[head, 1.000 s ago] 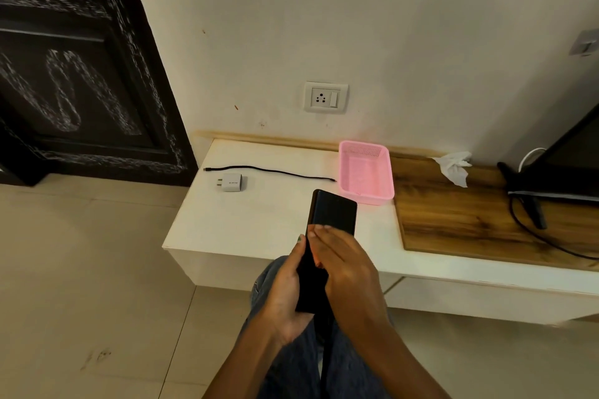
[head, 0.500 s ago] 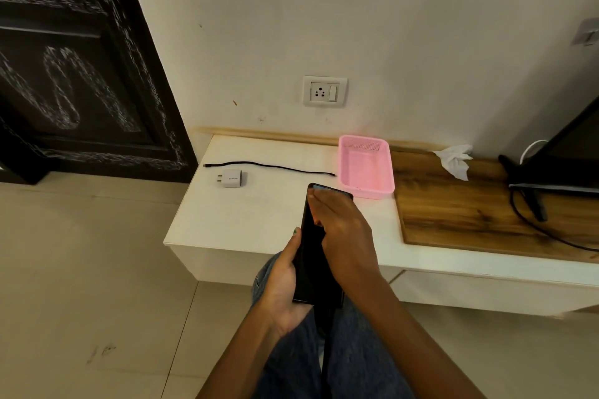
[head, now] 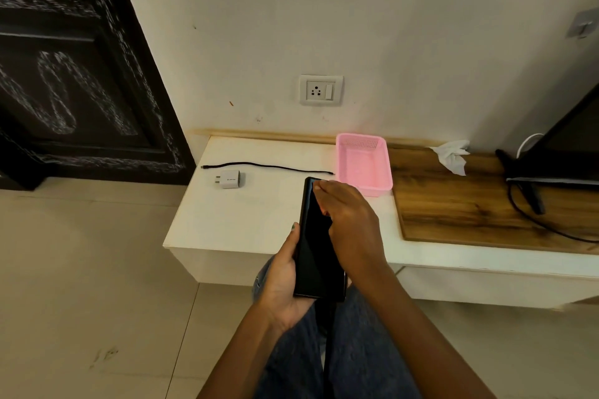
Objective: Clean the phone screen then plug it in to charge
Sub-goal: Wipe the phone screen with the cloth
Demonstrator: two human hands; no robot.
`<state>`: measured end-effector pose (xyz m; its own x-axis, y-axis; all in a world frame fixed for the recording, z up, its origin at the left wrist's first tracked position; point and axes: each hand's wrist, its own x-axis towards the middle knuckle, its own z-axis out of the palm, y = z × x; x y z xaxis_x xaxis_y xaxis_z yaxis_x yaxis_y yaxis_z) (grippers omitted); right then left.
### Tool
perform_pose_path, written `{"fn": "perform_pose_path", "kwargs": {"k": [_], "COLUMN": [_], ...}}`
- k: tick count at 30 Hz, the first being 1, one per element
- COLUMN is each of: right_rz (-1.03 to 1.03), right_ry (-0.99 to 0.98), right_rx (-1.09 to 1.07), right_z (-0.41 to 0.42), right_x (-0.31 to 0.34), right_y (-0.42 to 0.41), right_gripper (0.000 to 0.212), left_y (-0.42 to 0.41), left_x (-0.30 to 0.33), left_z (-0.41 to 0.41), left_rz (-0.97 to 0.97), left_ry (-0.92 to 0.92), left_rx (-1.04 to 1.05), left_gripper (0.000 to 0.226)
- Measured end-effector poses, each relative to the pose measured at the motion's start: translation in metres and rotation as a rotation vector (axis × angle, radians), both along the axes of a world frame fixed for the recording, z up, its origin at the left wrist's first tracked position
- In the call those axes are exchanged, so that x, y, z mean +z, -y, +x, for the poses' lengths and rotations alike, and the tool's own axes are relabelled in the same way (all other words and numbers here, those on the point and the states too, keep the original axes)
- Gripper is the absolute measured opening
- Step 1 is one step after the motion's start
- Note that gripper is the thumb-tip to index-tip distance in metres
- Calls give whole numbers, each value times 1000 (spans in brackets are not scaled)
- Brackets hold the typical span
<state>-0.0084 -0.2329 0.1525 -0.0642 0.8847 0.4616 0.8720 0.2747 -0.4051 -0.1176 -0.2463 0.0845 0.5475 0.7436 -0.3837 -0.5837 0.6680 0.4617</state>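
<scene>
A black phone (head: 316,253) with a dark screen stands tilted in front of me, above my lap. My left hand (head: 282,282) grips its lower left edge from below. My right hand (head: 350,220) lies across the screen, with its fingertips pressed on the top right part of the glass; I see no cloth under them. On the white table (head: 246,214) behind lie a white charger adapter (head: 229,179) and a straight black cable (head: 269,167), apart from each other. A wall socket (head: 320,90) with a switch sits above the table.
A pink basket (head: 363,162) stands just behind the phone's top. A crumpled white tissue (head: 452,155) lies on the wooden board (head: 453,210) to the right. A dark screen on a stand (head: 570,146) with trailing cords is at the far right, a dark door (head: 64,74) at the left.
My right hand has slid up the screen from the middle to the top of the phone. The left hand keeps its hold on the phone.
</scene>
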Motion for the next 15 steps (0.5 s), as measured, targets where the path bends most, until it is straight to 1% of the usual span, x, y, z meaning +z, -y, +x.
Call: {"fn": "perform_pose_path", "kwargs": {"k": [2, 5, 8, 9, 12, 15], "right_rz": [-4, 83, -1, -13, 41, 54], "right_ry": [37, 83, 46, 49, 113, 97], "right_rx": [-4, 17, 109, 123, 70, -9], "right_z": [-1, 1, -3, -1, 6, 17], "right_x": [1, -12, -31, -32, -27, -14], "right_y": [2, 19, 44, 48, 39, 15], "right_gripper": [39, 36, 50, 49, 35, 32], "left_y": [1, 0, -1, -2, -1, 0], "left_x": [-2, -4, -7, -7, -3, 0], "left_z": [0, -5, -9, -10, -5, 1], "left_rz": [-1, 1, 7, 4, -9, -8], "left_ry": [1, -1, -8, -16, -4, 15], "left_rx": [-4, 6, 16, 15, 1, -15], "left_gripper": [49, 51, 53, 54, 53, 52]}}
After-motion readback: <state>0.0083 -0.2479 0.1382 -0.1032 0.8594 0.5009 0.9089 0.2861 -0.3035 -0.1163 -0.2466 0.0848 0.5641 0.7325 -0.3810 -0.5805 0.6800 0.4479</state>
